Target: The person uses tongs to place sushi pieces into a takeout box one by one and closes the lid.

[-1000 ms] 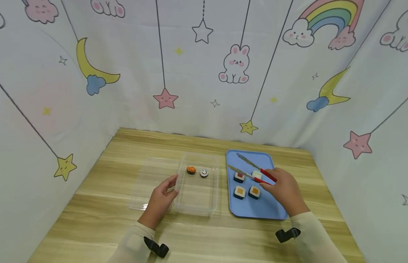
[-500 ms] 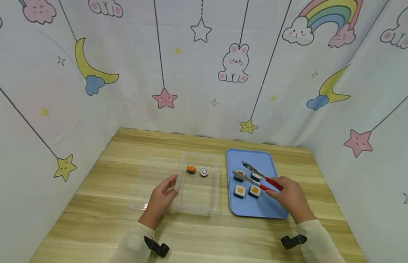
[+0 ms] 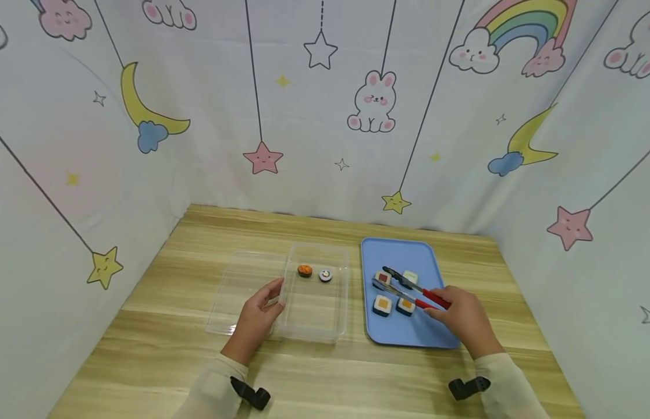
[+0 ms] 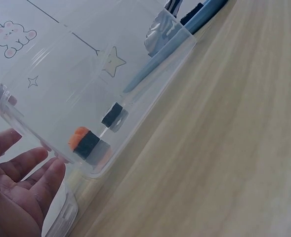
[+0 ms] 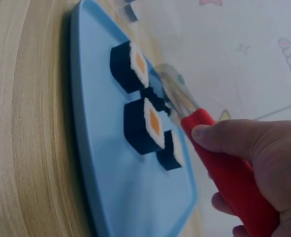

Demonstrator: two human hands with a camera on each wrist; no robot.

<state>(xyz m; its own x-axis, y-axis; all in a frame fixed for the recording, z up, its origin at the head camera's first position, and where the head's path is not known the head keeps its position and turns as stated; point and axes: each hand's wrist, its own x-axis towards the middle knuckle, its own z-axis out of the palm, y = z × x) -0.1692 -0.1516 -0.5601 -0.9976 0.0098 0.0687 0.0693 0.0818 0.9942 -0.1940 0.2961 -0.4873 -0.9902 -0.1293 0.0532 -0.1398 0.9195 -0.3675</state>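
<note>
My right hand [image 3: 463, 317] grips red-handled metal tongs [image 3: 426, 294] over the blue tray [image 3: 408, 337]. The tongs' tips are spread apart, one on each side of the red-centred sushi roll [image 3: 383, 278] in the head view. A pale-centred roll [image 3: 411, 277] is partly covered by the upper arm of the tongs. Two rolls with orange centres, one left [image 3: 382, 305] and one right [image 3: 405, 306], sit in the front row. My left hand [image 3: 256, 317] holds the left rim of a clear plastic container [image 3: 314, 334]. Inside it stand an orange-topped sushi [image 3: 305, 271] and a round white roll [image 3: 325, 275].
A clear plastic lid [image 3: 238, 291] lies left of the container, partly behind my left hand. Wood-grain tabletop [image 3: 314, 384] extends in front of the container and tray. A white printed curtain [image 3: 325, 116] encloses the back and sides.
My right hand has shifted slightly right and toward me. The tongs' tips have come down to the red-centred roll and drawn closer together. My left hand keeps its place.
</note>
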